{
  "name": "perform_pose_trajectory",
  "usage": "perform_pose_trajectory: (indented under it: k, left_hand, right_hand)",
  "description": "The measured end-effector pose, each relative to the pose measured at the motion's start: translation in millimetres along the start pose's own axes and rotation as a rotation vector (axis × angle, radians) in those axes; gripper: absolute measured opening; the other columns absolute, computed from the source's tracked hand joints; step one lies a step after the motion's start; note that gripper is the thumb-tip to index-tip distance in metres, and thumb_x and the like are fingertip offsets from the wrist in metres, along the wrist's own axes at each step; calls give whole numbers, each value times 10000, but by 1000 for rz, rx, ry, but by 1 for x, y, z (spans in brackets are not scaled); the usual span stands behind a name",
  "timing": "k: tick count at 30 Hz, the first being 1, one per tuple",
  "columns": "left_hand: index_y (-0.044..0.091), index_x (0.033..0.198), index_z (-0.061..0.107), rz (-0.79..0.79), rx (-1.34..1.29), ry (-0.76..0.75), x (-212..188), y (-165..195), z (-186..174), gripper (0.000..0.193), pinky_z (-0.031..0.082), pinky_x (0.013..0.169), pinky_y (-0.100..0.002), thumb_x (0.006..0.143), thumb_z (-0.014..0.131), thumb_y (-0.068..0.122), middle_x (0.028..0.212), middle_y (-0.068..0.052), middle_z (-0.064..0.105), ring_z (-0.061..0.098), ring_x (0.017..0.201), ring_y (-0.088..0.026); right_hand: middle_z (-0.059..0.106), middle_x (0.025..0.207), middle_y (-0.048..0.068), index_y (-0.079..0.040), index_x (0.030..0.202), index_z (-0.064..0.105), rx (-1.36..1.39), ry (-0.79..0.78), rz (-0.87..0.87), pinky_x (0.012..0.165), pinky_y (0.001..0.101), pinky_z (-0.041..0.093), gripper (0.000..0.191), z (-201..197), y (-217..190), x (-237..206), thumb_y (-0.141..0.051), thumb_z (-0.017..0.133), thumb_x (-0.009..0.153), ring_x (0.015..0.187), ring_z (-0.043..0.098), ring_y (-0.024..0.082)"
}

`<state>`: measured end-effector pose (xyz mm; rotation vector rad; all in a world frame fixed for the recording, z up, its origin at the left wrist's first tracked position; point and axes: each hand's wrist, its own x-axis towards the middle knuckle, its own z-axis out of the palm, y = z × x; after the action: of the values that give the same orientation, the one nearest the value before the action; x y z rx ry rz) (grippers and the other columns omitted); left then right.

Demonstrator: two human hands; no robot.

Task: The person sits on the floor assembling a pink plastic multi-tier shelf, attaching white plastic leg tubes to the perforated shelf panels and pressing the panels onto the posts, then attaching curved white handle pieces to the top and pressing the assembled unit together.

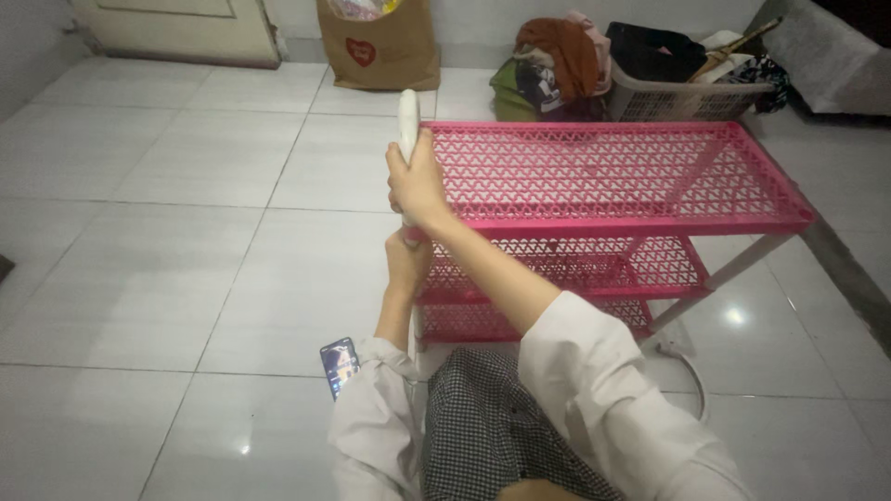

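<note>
A pink plastic lattice rack (613, 176) with three shelves stands on the tiled floor in front of me. At its near left corner a white post (407, 116) sticks up above the top shelf. My right hand (416, 181) is closed around that post at the level of the top shelf. My left hand (406, 260) grips the same post lower down, between the top and middle shelves, partly hidden behind my right forearm. A second white post (742, 264) slants at the rack's right side.
A phone (340, 365) with a lit screen lies on the floor by my left elbow. A brown paper bag (379, 46), a pile of clothes (548, 65) and a grey laundry basket (682, 93) stand along the far wall. A white cable (691, 376) curls near my right knee.
</note>
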<state>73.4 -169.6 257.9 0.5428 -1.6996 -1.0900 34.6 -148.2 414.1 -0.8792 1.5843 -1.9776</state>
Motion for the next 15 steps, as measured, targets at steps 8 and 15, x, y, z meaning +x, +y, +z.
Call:
perform_pose_trajectory:
  k: [8,15]
  left_hand:
    - [-4,861,731,31,-38,-67,-13,-6,-3,164,538,611,-397,894,593,79,707,-150,722,713,638,-236]
    - [-10,907,721,-15,-69,-9,-13,4,-5,137,528,624,-387,894,616,78,730,-140,723,705,657,-216]
  right_hand:
    - [401,574,14,-144,1229,325,197,-116,126,333,307,313,330,-14,-14,20,-200,552,997,371,382,118]
    - [430,609,20,-121,1213,336,232,-133,79,368,306,337,336,-12,-14,12,-199,587,1004,407,402,113]
